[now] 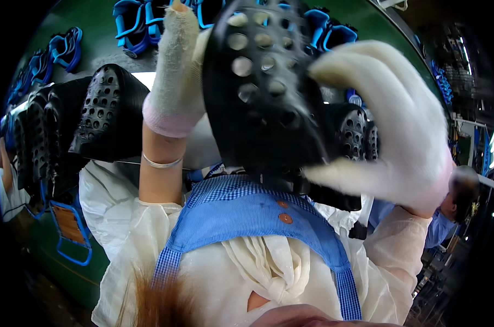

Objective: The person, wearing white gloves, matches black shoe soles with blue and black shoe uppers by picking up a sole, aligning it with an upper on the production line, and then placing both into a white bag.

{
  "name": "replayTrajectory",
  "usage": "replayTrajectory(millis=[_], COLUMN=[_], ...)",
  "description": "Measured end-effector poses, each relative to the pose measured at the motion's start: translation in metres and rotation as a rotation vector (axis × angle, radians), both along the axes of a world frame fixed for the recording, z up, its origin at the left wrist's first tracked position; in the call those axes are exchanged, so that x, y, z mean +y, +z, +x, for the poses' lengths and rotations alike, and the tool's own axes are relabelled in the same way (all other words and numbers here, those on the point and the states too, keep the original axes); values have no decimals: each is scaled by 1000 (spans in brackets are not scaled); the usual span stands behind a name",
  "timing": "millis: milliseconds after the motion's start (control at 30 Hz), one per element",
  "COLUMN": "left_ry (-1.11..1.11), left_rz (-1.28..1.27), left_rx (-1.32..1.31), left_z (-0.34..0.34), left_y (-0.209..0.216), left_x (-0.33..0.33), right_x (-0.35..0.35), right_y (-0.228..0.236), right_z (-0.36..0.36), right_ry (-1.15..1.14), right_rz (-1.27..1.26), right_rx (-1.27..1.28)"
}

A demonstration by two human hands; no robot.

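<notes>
A black moulded piece (258, 131) with rows of round holes, shaped like a boot sole or shell, is held up in front of my chest. My left hand (176, 71), in a whitish knit glove with a pink cuff, grips it from the left side. The piece hides most of its fingers; one fingertip is bare. On the right, my right hand (394, 120), in a white glove, curves in a wide C with thumb and fingers apart. Its tips lie at the piece's right edge and lower corner, slightly blurred, and no firm grip shows.
More black perforated pieces stand in a row at left, the nearest one large (108, 111); others (353, 131) show behind my right hand. Blue-and-black shells (130, 27) lie on the green surface (97, 41). A blue-framed chair (70, 229) is lower left. Another person (446, 218) is at right.
</notes>
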State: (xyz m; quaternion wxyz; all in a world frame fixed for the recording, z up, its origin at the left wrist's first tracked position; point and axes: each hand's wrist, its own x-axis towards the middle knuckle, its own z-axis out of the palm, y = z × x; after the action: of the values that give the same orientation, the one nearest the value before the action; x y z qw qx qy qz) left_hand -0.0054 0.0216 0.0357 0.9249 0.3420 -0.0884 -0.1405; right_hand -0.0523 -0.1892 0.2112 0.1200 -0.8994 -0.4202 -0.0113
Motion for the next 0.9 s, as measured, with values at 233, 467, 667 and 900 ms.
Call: replayTrajectory(millis=[233,467,667,900], left_ry=[137,533,801,947], left_rz=[-198,-116,721,1280], left_rx=[160,110,-12,-366], left_z=[15,57,89,92], left_y=[3,-32,-104,-146], left_x=[-7,-17,-3,-23], right_x=[34,58,69,85], right_y=[-58,-111,-118,-123], right_z=[58,105,162,242], right_ry=[-206,-328,-373,-421], right_rz=[194,125,-278,-518], right_rx=[363,478,369,492])
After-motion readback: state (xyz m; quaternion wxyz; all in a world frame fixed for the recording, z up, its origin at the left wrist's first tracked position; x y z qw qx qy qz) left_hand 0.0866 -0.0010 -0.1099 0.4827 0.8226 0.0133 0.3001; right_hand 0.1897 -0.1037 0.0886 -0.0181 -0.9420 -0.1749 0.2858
